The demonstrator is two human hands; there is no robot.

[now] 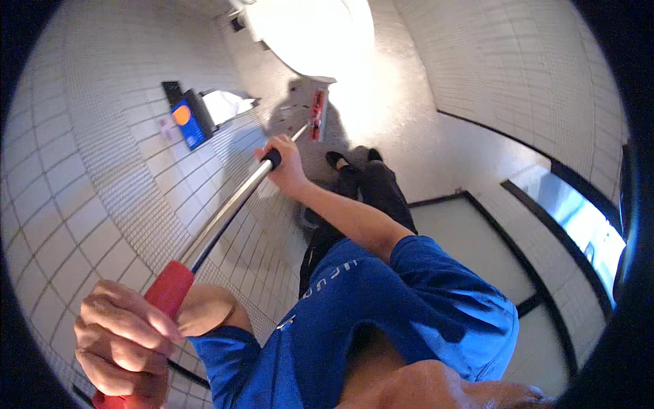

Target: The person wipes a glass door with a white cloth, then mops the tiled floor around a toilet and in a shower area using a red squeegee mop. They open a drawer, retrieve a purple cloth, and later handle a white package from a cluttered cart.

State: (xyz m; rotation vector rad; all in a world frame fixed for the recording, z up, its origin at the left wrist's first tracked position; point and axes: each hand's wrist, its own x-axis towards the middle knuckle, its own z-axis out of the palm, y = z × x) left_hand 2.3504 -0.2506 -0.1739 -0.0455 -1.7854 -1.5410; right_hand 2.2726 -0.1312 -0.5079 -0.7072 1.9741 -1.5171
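Observation:
A long metal pole [230,212] runs diagonally from the lower left up to the floor in front of the toilet. My left hand [125,337] is wrapped around its red grip [171,289] at the near end. Farther down, my right hand [287,166] holds the pole beside a black collar [273,157]. At the far end is a narrow red and grey cleaning head [317,115], its exact type unclear. The head is at the tiled floor, in shadow, and small dark and reddish bits [290,128] lie beside it.
A white toilet [317,38], washed out by glare, stands ahead. On the left tiled wall [76,179] are a paper holder [202,110] with white paper [227,105] and a blue sign [189,125] with an orange disc. A dark-framed pale panel [470,240] stands right of my legs.

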